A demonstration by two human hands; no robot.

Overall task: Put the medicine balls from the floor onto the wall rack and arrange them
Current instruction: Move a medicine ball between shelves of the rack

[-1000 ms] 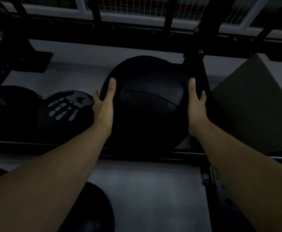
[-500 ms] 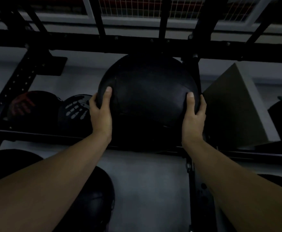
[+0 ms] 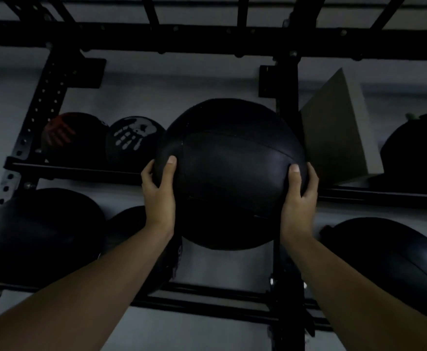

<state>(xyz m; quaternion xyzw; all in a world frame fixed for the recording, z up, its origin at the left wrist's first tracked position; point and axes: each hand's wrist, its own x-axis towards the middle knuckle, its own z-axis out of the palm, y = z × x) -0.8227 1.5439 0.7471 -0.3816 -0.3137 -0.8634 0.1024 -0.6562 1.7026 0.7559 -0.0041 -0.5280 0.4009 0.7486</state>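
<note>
The left hand [image 3: 158, 196] and the right hand [image 3: 299, 198] hold the large medicine ball [image 3: 229, 171] with fingers curled around its two sides, in front of the wall rack [image 3: 287, 117], right of the handprint ball [image 3: 134, 140]. To seat it well, the person should probably keep both grips equal and lower it fully onto the rails. The ball is black, matte, with stitched seams.

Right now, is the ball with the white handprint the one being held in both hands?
No, the left hand and right hand grip a plain black medicine ball, while the white-handprint ball sits on the rack shelf beside it.
</note>
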